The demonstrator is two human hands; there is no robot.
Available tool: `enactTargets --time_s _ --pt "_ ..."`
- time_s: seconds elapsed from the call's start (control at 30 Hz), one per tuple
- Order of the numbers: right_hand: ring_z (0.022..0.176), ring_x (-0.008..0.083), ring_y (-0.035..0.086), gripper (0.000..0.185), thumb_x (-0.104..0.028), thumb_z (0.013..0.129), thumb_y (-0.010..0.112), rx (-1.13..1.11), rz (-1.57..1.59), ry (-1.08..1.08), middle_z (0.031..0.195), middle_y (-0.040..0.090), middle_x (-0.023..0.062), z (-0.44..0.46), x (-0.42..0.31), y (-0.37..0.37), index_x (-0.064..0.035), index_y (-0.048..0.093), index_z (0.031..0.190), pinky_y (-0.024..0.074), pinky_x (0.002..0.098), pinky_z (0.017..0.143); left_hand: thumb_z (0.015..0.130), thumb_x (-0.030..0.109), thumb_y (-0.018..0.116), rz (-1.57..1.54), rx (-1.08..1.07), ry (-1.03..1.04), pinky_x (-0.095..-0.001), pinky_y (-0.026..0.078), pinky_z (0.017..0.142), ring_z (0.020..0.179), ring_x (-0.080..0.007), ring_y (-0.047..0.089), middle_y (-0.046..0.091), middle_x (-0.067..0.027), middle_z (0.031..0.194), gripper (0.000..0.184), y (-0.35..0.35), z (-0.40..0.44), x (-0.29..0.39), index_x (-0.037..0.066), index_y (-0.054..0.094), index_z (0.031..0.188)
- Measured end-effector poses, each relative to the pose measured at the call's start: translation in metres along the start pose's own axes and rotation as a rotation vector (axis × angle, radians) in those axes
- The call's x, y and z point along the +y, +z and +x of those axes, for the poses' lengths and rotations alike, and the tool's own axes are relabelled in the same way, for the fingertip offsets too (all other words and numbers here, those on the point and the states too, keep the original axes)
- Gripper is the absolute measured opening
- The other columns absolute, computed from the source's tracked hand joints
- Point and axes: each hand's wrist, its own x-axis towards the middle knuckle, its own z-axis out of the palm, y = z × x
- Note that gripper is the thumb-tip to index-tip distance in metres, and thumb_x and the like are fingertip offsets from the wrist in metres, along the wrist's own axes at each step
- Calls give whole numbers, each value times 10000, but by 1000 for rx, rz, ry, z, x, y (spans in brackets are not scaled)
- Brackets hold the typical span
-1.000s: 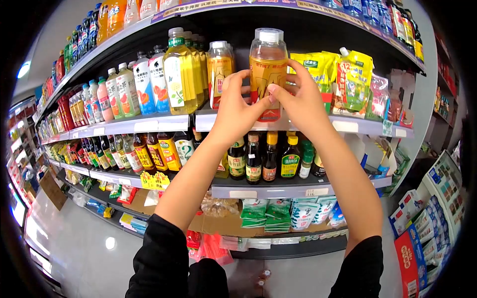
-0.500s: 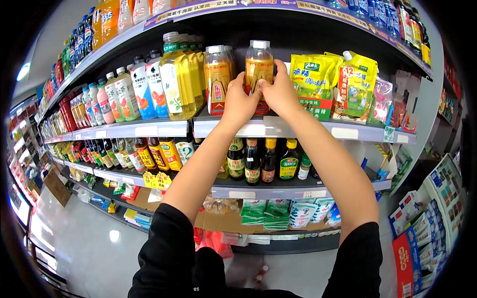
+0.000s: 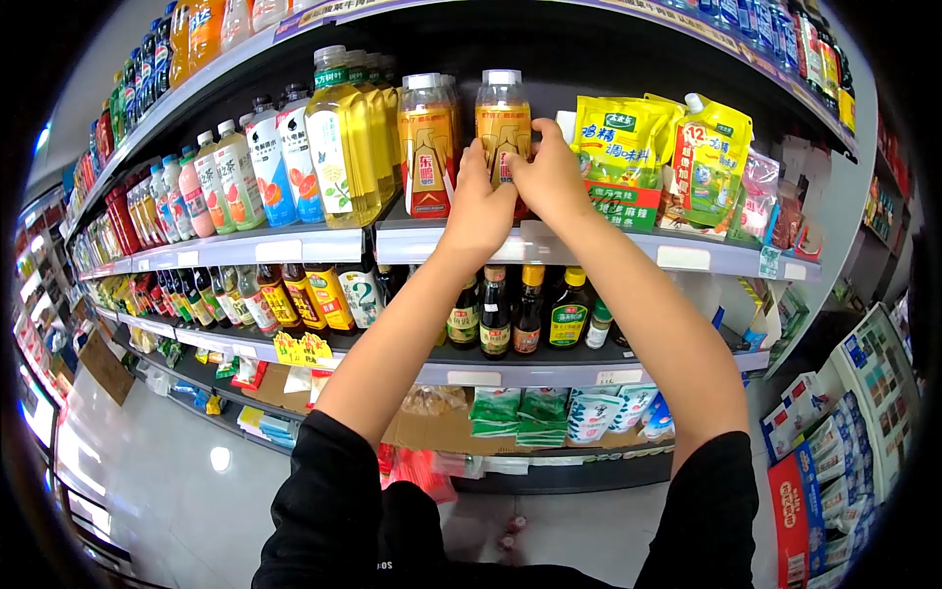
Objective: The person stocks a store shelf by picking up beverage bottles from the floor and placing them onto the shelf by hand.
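A gold and red bottle with a white cap (image 3: 502,113) stands upright at the shelf's front, between my hands. My left hand (image 3: 480,204) lies against its lower left side, fingers pointing up. With fingers bent round the right side, my right hand (image 3: 549,177) holds the same bottle, its thumb on the front. Close by on the left stands a matching bottle (image 3: 426,147), with another partly hidden behind it. Yellow seasoning pouches (image 3: 616,157) are to the right of my right hand. My hands hide the bottle's lower part.
The shelf edge (image 3: 589,247) runs below my hands. Tall yellow drink bottles (image 3: 345,147) stand to the left. Dark sauce bottles (image 3: 530,309) line the shelf below, under my forearms. An upper shelf edge (image 3: 677,27) overhangs the row. A red box (image 3: 790,510) sits at the lower right.
The bottle in my hands has moved back and left from in front of the shelf, and now stands beside the matching one. My left hand has flattened against its side.
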Motion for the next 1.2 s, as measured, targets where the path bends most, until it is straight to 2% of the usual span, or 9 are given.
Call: enactTargets --time_s 0.1,0.17,0.2,0.27,0.37,0.8,0.9,1.07,1.2 --pt "852 295 622 514 -155 758 647 3 -84 15 934 611 211 3 1 -1 48 428 1177 486 352 744 793 133 473 -23 -47 32 -289 300 984 1185 -219 397 390 -183 1307 661 -5 -9 17 -78 195 1355" --pt "874 316 616 514 -181 748 659 -40 -103 35 950 612 220 6 1 -3 55 451 1154 482 360 765 840 256 456 -300 -49 -253 -288 283 980 1142 -186 423 445 -123 1255 580 -7 -14 41 -42 311 1316" --pt "874 316 616 514 -181 748 659 -40 -104 36 950 612 220 6 -4 -4 55 451 1154 482 360 765 840 256 456 -301 -50 -253 -288 283 980 1142 -186 423 445 -123 1255 580 -7 -13 51 -42 311 1316" --pt "919 403 574 404 -154 741 643 -40 -183 23 950 590 276 5 -15 -6 49 461 1038 463 422 803 892 361 398 -578 -40 -439 -289 278 962 1090 -150 443 496 -68 1181 480 -6 -11 66 20 434 1226" --pt "906 409 577 350 -148 743 637 -33 -175 85 938 593 279 14 -13 5 40 464 982 464 430 798 916 408 370 -625 13 -431 -294 292 943 1039 -134 457 530 -50 1115 435 6 11 43 66 487 1158" --pt "913 407 582 340 -166 734 643 18 -101 251 940 600 272 61 24 54 31 498 970 471 439 791 906 401 289 -779 148 -523 -333 381 890 1003 -214 520 557 -115 1089 469 32 59 8 50 495 1138" --pt "927 399 583 350 -185 728 650 10 -111 287 953 600 267 67 33 57 25 516 974 469 433 807 880 378 304 -890 156 -514 -332 402 852 991 -225 528 544 -145 1083 495 38 63 -2 -17 485 1117" --pt "947 393 579 388 -217 718 658 -20 -98 271 974 595 268 81 50 67 22 528 995 464 432 824 861 315 340 -923 192 -493 -346 411 793 853 -224 533 561 -102 919 331 45 76 -24 50 512 962" --pt "954 393 576 381 -221 725 654 -31 -109 256 986 596 258 84 60 70 8 532 1003 465 436 822 794 339 380 -747 191 -538 -340 385 881 1054 -241 490 490 -188 1178 546 50 86 -46 -48 457 1172"
